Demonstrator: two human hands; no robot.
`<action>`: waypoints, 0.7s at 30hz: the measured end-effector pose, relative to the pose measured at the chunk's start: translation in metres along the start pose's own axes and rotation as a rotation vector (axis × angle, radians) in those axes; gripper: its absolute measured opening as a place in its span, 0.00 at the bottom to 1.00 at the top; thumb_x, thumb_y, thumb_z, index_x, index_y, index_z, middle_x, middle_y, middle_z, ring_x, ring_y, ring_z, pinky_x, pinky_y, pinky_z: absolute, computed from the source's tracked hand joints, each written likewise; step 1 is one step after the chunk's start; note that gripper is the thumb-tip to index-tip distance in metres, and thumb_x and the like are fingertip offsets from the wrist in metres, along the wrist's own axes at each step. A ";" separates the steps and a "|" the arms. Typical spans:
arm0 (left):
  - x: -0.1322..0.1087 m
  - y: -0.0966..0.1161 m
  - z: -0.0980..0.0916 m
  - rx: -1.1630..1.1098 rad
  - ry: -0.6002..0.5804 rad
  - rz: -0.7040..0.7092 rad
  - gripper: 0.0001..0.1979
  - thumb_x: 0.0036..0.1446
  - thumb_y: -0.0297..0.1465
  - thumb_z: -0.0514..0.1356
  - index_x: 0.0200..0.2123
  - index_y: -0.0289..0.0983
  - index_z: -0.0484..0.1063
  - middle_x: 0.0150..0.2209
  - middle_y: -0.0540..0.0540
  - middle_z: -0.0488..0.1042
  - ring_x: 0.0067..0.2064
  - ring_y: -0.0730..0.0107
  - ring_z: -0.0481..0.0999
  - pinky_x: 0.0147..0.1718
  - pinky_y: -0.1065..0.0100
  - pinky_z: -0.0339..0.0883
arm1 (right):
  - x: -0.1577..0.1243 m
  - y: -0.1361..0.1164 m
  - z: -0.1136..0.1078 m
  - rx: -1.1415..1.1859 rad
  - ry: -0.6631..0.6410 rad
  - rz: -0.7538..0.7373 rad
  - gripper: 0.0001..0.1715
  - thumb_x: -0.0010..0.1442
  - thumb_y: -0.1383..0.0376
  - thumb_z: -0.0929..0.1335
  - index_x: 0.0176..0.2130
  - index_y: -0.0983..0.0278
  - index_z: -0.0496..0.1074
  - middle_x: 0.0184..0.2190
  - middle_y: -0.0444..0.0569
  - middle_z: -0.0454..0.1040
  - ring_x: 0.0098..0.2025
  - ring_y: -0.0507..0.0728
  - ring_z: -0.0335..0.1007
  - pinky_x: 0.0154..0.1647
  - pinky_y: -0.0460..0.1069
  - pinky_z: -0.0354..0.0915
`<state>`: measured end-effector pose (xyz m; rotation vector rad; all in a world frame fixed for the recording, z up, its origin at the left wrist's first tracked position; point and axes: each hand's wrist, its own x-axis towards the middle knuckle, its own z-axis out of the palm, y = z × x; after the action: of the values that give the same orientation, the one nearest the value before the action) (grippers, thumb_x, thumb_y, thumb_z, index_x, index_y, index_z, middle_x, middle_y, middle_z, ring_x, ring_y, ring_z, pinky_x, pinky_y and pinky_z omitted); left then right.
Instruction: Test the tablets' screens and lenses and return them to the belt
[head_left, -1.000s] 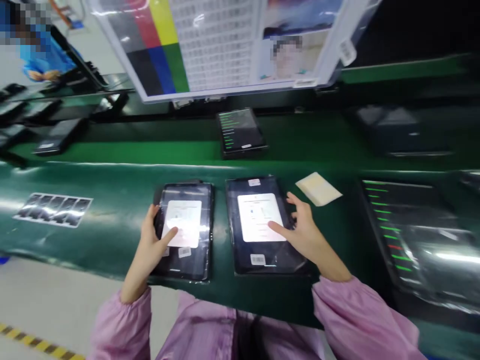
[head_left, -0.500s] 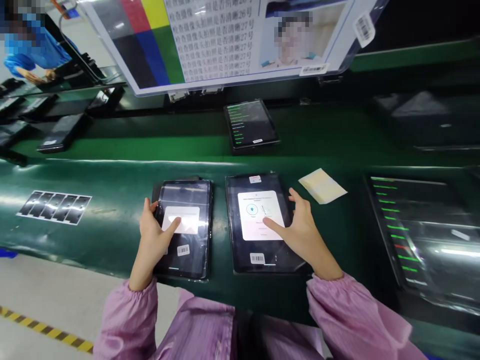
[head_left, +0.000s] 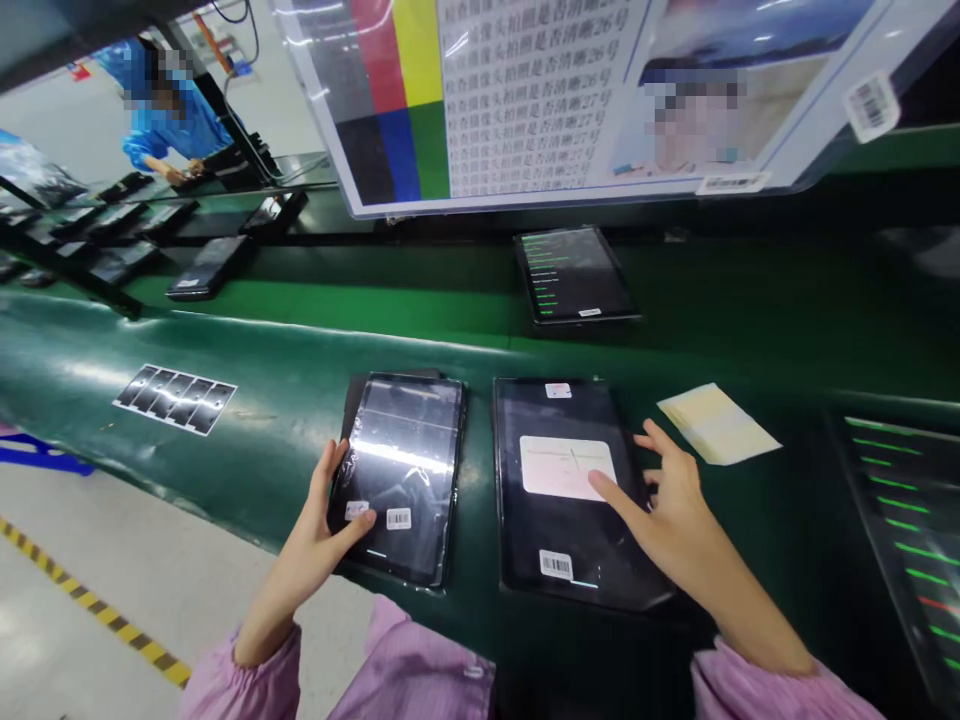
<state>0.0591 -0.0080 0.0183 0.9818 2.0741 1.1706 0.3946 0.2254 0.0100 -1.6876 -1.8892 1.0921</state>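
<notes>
Two tablets lie side by side on the green bench. My left hand (head_left: 319,535) grips the left edge of the left tablet (head_left: 409,440), fingers along its side and thumb over the lower screen near a barcode label. That screen is dark with glare across it. A dark edge juts out from beneath its upper left corner. On the right tablet (head_left: 544,530) shows a white pop-up box (head_left: 551,468), its small text unreadable. My right hand (head_left: 667,510) has its thumb at the right end of this box and its other fingers spread beside the tablet's right edge.
A yellowish paper pad (head_left: 716,425) lies right of my hand. Another tablet (head_left: 577,275) with green text sits farther back, and one more (head_left: 907,530) at right. A hanging chart (head_left: 525,110) overhangs the bench. A printed strip (head_left: 176,398) lies left; a co-worker (head_left: 176,120) is beyond.
The left tablet's pop-up has gone, and my left thumb is lower on its screen. The right tablet's large pop-up has become a smaller one. The whole view has shifted left.
</notes>
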 end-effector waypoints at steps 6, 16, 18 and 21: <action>-0.001 -0.006 0.001 0.079 -0.008 0.050 0.51 0.62 0.41 0.67 0.77 0.50 0.36 0.78 0.40 0.47 0.78 0.52 0.46 0.75 0.48 0.42 | -0.029 0.015 -0.019 0.018 -0.165 -0.040 0.66 0.50 0.34 0.73 0.74 0.55 0.49 0.72 0.63 0.53 0.66 0.81 0.63 0.58 0.72 0.72; -0.003 -0.016 -0.013 0.168 -0.075 0.047 0.56 0.57 0.44 0.70 0.77 0.53 0.36 0.78 0.43 0.45 0.78 0.47 0.44 0.75 0.41 0.38 | -0.045 0.003 -0.014 -0.057 -0.202 -0.122 0.64 0.54 0.44 0.75 0.75 0.55 0.43 0.74 0.57 0.45 0.75 0.71 0.49 0.74 0.68 0.56; -0.004 -0.008 -0.009 0.173 -0.015 0.053 0.54 0.58 0.45 0.69 0.77 0.52 0.38 0.78 0.43 0.47 0.78 0.46 0.45 0.75 0.41 0.38 | -0.048 -0.001 -0.011 -0.081 -0.187 -0.126 0.64 0.53 0.47 0.76 0.75 0.55 0.43 0.75 0.56 0.44 0.76 0.71 0.44 0.75 0.68 0.53; -0.014 0.017 0.011 0.069 0.050 0.076 0.44 0.63 0.45 0.65 0.75 0.55 0.47 0.76 0.45 0.55 0.76 0.48 0.55 0.74 0.43 0.50 | -0.047 -0.005 -0.011 -0.051 -0.179 -0.118 0.62 0.54 0.47 0.75 0.75 0.55 0.44 0.74 0.56 0.47 0.75 0.71 0.47 0.74 0.69 0.55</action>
<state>0.0807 -0.0077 0.0301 1.0829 2.1460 1.1787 0.4094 0.1835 0.0307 -1.5266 -2.1141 1.1919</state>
